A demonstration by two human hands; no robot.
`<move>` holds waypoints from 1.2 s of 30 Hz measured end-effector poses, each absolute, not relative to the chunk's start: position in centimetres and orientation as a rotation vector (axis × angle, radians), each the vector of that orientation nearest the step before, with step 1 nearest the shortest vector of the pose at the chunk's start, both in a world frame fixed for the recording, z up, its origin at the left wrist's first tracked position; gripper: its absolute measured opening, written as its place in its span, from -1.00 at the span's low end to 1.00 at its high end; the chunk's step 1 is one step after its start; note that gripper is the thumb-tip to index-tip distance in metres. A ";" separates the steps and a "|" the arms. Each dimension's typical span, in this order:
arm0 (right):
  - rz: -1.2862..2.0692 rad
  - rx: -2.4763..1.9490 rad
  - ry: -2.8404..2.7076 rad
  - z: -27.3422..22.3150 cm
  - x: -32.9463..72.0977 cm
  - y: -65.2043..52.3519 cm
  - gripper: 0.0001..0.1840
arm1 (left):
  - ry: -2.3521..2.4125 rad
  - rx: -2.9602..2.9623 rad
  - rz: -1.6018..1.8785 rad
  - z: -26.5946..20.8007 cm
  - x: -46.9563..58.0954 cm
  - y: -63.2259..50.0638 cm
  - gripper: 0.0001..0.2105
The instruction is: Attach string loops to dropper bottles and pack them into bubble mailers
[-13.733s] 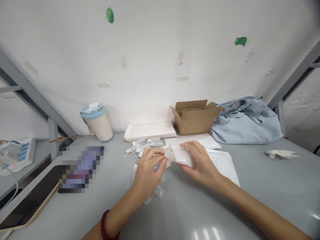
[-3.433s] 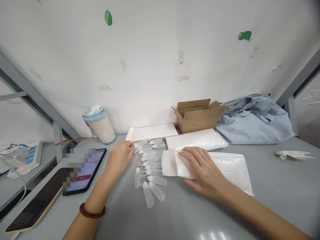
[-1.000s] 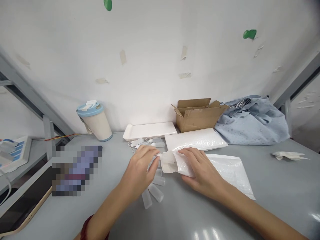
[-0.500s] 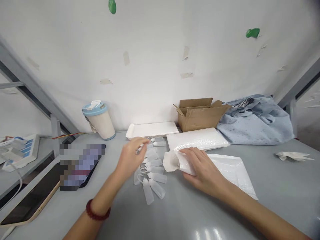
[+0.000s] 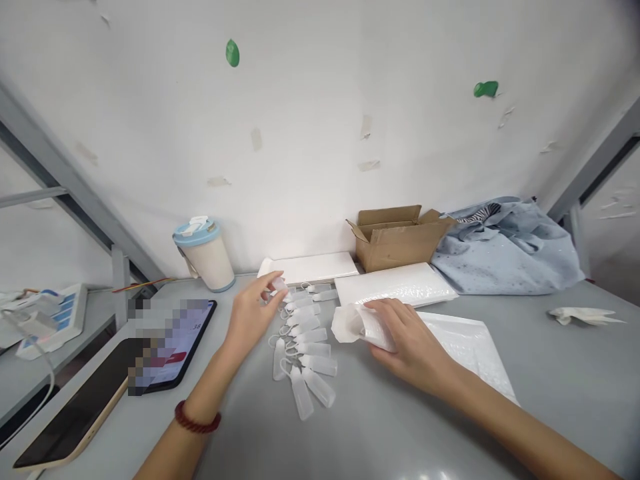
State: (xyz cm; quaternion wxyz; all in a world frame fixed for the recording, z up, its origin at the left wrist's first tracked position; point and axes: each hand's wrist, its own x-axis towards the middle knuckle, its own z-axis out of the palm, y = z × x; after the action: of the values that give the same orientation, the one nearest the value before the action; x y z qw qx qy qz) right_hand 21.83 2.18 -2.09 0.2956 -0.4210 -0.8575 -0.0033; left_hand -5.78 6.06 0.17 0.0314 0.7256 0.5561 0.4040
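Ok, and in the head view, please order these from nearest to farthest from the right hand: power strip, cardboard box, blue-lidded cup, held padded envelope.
1. Padded envelope: held in the right hand.
2. Cardboard box: just beyond the hand.
3. Blue-lidded cup: off to the left.
4. Power strip: at the far left.

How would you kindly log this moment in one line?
left hand: at small bottle, hold unclear | right hand: holding white mailer, mouth open leftward | other bottles: on table
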 end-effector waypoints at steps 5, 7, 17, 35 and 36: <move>-0.006 -1.120 -2.234 -2.1 21.9 2.2 -0.46 | 1.264 1.704 1.375 2.4 -2.3 2.6 -0.77; -0.018 -1.103 -2.208 -2.1 22.0 2.2 -0.46 | 1.195 1.700 1.245 2.3 -1.2 1.8 -0.80; -0.052 -0.985 -2.201 -1.2 22.6 1.9 -0.41 | 1.126 2.008 1.349 1.2 0.0 0.6 -0.84; 0.106 -0.914 -2.347 -2.0 21.4 1.2 -0.45 | 0.941 2.527 1.218 -2.4 1.9 0.1 -0.81; 0.118 -0.914 -2.351 -2.1 21.3 1.2 -0.46 | 0.944 2.540 1.217 -2.6 1.9 0.0 -0.82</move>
State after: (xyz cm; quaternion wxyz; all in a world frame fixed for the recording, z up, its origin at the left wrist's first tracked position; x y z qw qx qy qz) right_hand 21.33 1.23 -2.11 0.3036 -0.3448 -0.8871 0.0445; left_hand 1.93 0.03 -2.57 0.0855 0.8519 0.3167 0.4083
